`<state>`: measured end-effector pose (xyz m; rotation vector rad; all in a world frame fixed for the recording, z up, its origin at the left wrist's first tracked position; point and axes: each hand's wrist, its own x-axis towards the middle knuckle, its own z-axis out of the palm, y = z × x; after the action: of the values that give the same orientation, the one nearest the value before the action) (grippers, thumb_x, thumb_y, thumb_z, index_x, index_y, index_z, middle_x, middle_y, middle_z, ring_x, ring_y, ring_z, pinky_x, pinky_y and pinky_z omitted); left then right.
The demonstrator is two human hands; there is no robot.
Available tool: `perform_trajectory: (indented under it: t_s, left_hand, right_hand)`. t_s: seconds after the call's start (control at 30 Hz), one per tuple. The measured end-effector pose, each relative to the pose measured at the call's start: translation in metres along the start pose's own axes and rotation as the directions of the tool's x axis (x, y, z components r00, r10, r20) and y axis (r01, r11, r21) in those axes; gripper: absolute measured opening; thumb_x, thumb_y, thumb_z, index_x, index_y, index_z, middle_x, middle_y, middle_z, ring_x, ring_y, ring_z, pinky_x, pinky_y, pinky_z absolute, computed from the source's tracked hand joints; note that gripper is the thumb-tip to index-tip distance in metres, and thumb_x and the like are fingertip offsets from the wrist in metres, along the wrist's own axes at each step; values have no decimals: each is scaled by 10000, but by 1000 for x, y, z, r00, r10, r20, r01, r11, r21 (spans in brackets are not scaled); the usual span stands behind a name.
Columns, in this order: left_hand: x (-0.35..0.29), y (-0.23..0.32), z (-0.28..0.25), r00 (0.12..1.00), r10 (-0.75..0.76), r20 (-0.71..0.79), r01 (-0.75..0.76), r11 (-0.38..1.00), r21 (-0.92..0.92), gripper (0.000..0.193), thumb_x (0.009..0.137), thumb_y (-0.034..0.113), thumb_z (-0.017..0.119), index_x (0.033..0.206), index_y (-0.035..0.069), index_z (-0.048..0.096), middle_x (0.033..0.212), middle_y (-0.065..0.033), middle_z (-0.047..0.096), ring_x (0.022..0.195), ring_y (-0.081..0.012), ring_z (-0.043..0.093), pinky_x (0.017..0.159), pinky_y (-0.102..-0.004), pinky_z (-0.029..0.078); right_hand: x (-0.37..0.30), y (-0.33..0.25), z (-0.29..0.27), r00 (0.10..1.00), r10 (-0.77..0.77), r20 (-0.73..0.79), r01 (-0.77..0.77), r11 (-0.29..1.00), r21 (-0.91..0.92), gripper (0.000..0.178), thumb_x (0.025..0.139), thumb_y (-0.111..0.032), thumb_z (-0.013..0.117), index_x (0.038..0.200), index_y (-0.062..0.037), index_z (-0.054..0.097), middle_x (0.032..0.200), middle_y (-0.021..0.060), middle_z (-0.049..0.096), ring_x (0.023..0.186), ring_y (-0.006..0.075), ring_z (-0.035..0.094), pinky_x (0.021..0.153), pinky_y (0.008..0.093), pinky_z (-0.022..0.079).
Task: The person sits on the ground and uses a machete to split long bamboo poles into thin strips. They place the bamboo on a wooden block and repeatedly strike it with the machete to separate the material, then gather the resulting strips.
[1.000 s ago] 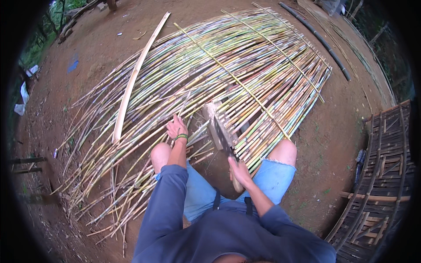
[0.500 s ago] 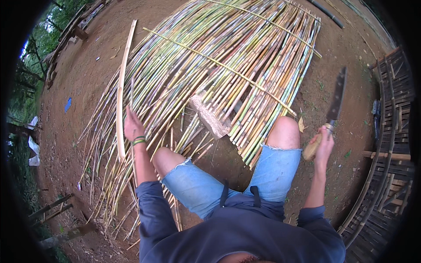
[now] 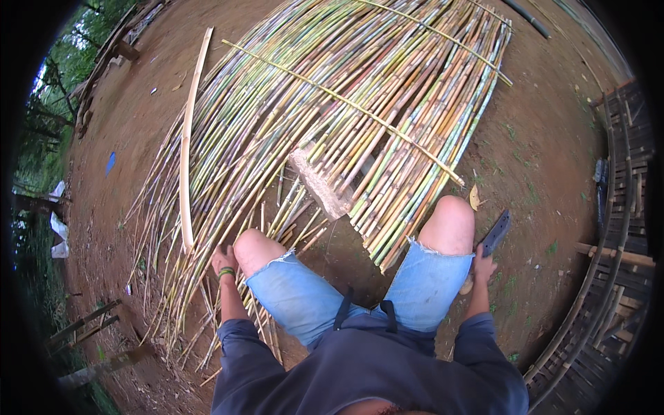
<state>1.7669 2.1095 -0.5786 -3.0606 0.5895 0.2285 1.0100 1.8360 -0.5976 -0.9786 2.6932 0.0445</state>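
My right hand [image 3: 483, 268] is closed around the wooden handle of a machete [image 3: 496, 233], just outside my right knee. Its dark, broad blade points away from me and is foreshortened. Beside my left knee, low over the loose ends of the canes, is my left hand [image 3: 223, 260], with a green-yellow band at the wrist. Its fingers look curled, and whatever they hold is hidden. A long pale split bamboo strip [image 3: 185, 152] lies to the left, its near end close to that hand. Ahead spreads a wide layer of thin canes [image 3: 373, 90].
A rough, pale chopping block [image 3: 319, 184] sits between my knees and the canes' cut ends. Thin crosswise poles [image 3: 332, 97] lie over the canes. A slatted bamboo structure [image 3: 626, 228] stands at the right. Wooden rails [image 3: 83, 324] are at lower left.
Both hands have come down toward my knees. The machete has dropped from a raised, upright position to beside my right knee. The thin stick near my left hand no longer shows.
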Motion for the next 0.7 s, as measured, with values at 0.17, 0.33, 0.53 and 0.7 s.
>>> perform_trajectory:
  t_s: [0.17,0.33,0.53,0.7]
  left_hand:
    - [46,72,-44,993,117,0,-95,809,-580,604,917,416,668,1314,-33,589,1156,-265,683,1024,-336,688,897,-424,533]
    - [31,211,-48,953,127,275,228,296,-928,599,935,441,673,1265,-54,606,1134,-241,697,983,-282,690,823,-335,565]
    - [25,248,68,684,-1,730,655,-441,-614,1118,847,648,665,1562,-20,125,1556,-287,297,1384,-370,410,1114,-431,405]
    - [48,184,121,803,-82,590,381,-690,-616,1158,769,716,707,1595,132,143,1579,-248,260,1468,-330,299,1219,-376,232]
  right_hand:
    - [11,-136,-121,855,-471,-218,478,551,684,551,995,-427,567,1268,48,619,1236,224,646,1194,348,584,1029,397,431]
    - [-86,-205,-147,752,-659,26,378,462,803,630,937,-377,671,1354,75,534,1333,261,580,1286,352,529,1090,403,393]
    - [-89,-213,-121,815,-559,-151,541,642,543,890,874,-414,725,1472,115,332,1532,329,314,1429,433,332,1182,461,275]
    - [-112,-211,-102,794,-604,-66,473,547,691,952,873,-393,740,1500,129,248,1541,339,294,1454,415,295,1203,428,228]
